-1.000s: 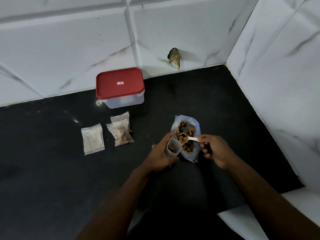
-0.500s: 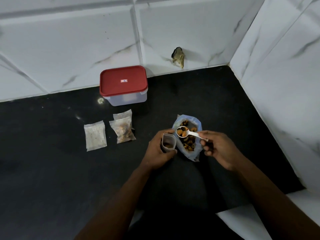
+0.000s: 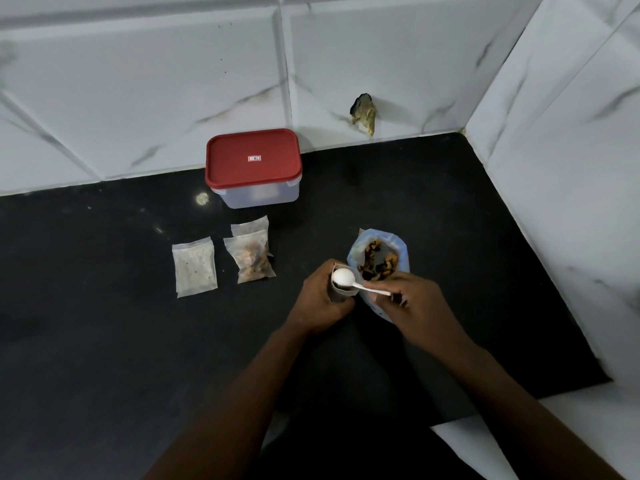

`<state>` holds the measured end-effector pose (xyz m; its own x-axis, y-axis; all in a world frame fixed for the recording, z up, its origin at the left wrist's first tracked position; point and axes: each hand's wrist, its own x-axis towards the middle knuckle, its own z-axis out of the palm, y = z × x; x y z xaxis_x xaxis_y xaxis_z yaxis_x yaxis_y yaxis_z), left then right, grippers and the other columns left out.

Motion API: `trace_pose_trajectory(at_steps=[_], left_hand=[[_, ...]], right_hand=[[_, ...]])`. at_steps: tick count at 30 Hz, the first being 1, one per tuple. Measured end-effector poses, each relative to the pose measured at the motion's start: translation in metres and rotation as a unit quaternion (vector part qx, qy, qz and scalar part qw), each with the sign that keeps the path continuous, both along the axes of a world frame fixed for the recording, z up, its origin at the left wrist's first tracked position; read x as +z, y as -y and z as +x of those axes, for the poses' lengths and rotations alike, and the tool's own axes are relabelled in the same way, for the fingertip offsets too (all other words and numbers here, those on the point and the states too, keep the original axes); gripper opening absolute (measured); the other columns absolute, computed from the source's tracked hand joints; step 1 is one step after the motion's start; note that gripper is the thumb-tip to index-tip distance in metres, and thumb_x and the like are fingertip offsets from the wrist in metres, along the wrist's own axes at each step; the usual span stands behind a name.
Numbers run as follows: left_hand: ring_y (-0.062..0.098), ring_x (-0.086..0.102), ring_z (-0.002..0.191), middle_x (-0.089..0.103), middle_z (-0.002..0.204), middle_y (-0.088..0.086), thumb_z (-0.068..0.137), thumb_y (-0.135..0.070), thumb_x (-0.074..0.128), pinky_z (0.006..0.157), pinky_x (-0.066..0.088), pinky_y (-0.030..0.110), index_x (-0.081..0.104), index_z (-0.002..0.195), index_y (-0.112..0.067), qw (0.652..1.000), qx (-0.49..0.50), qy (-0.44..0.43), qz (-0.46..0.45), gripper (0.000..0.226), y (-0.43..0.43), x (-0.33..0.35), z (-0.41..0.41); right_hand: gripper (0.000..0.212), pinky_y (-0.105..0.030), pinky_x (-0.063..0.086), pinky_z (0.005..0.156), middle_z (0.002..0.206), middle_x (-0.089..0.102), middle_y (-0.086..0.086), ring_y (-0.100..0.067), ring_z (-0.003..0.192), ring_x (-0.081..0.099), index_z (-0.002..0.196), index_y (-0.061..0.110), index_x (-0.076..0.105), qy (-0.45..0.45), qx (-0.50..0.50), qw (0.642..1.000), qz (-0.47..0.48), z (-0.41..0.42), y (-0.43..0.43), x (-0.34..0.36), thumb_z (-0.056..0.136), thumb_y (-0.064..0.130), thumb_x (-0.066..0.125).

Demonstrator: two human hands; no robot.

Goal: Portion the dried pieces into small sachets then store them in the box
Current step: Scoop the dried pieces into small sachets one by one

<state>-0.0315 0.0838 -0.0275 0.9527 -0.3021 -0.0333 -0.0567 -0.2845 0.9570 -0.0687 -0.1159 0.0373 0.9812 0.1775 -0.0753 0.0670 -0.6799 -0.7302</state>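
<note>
Left hand curls around an open sachet, holding it upright just left of the bag of dried pieces. Right hand pinches the white spoon. Half a second ago the spoon sat loaded above the bag; now its bowl is overturned on the sachet's mouth. The red-lidded box stands far left, closed

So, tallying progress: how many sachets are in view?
4. A flat sachet lies leftmost, a filled sachet beside it, a third sachet peeks behind that, and the left hand holds an open sachet under the spoon. The box may hide more.
</note>
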Motion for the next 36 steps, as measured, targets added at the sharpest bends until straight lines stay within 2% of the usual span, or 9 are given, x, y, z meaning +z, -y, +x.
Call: trace_pose_trajectory(at_steps=[2,6,13,16,19,22,26,31,36], left_hand=[[0.012,0.067,0.104,0.067,0.108,-0.01,0.076,-0.003,0.075,0.089,0.052,0.019,0.065,0.108,-0.018,1.0,-0.005,0.008,-0.011,0.036,0.001,0.001,-0.001],[0.012,0.067,0.104,0.066,0.107,-0.01,0.076,-0.006,0.075,0.089,0.052,0.019,0.064,0.108,-0.021,1.0,-0.013,0.002,-0.019,0.037,0.002,0.001,0.0],[0.011,0.067,0.101,0.067,0.106,-0.006,0.078,-0.009,0.074,0.086,0.053,0.022,0.062,0.113,-0.017,0.999,-0.011,-0.021,-0.026,0.038,0.002,0.004,0.0],[0.008,0.067,0.103,0.067,0.107,-0.008,0.08,-0.003,0.076,0.086,0.052,0.019,0.063,0.111,-0.021,0.999,-0.015,-0.033,-0.019,0.038,0.003,0.006,0.002],[0.006,0.067,0.1,0.067,0.105,-0.009,0.08,0.0,0.075,0.082,0.051,0.017,0.062,0.106,-0.026,0.999,-0.014,-0.041,-0.017,0.039,0.003,0.008,0.003],[0.008,0.067,0.101,0.068,0.107,-0.008,0.08,0.001,0.075,0.084,0.052,0.018,0.063,0.112,-0.019,0.999,-0.02,-0.031,-0.014,0.039,0.004,0.008,0.004],[0.011,0.067,0.101,0.067,0.107,-0.007,0.079,0.001,0.075,0.085,0.054,0.021,0.064,0.111,-0.018,0.999,-0.019,-0.028,-0.006,0.039,0.001,0.008,0.004],[0.007,0.066,0.102,0.066,0.109,-0.008,0.08,0.0,0.076,0.086,0.055,0.023,0.063,0.113,-0.022,0.999,-0.013,-0.044,0.014,0.042,-0.003,0.004,0.0],[0.004,0.066,0.102,0.067,0.109,-0.008,0.079,-0.009,0.084,0.085,0.055,0.022,0.061,0.113,-0.026,0.997,-0.003,-0.07,0.022,0.044,-0.006,0.002,-0.002]], right_hand=[[0.032,-0.011,0.046,0.081,0.106,0.065,0.015,0.004,0.096,0.058,0.123,0.028,0.07,0.047,0.012,0.998,-0.041,-0.004,0.0,-0.006,0.094,0.031,0.058],[0.036,-0.018,0.048,0.084,0.11,0.061,0.014,-0.002,0.102,0.057,0.126,0.028,0.07,0.08,-0.027,0.996,-0.027,-0.012,0.003,-0.016,0.093,0.013,0.069],[0.031,-0.033,0.057,0.078,0.108,0.066,0.019,-0.006,0.094,0.064,0.122,0.038,0.067,0.057,-0.053,0.996,0.041,-0.014,0.006,-0.014,0.095,0.024,0.065],[0.028,-0.039,0.059,0.078,0.104,0.069,0.015,-0.01,0.092,0.068,0.12,0.03,0.071,0.047,-0.079,0.992,0.083,-0.016,0.009,-0.012,0.095,0.021,0.064],[0.025,-0.037,0.06,0.08,0.1,0.073,0.01,-0.011,0.091,0.071,0.119,0.023,0.073,0.019,-0.1,0.986,0.13,-0.015,0.009,-0.01,0.096,0.017,0.064],[0.023,-0.03,0.06,0.077,0.095,0.076,0.006,-0.009,0.09,0.072,0.116,0.022,0.073,-0.005,-0.125,0.978,0.169,-0.015,0.009,-0.011,0.097,0.014,0.062],[0.019,-0.02,0.051,0.069,0.091,0.075,0.005,-0.005,0.085,0.07,0.109,0.024,0.074,-0.033,-0.199,0.958,0.205,-0.01,0.016,-0.012,0.097,0.013,0.062],[0.015,-0.022,0.054,0.08,0.095,0.073,0.012,0.003,0.088,0.067,0.108,0.023,0.075,-0.013,-0.2,0.978,0.059,0.013,0.04,-0.016,0.095,0.023,0.068],[0.01,-0.037,0.056,0.078,0.087,0.07,0.005,-0.009,0.083,0.065,0.097,0.021,0.076,0.061,-0.055,0.99,-0.111,0.04,0.048,-0.016,0.094,0.026,0.068]])
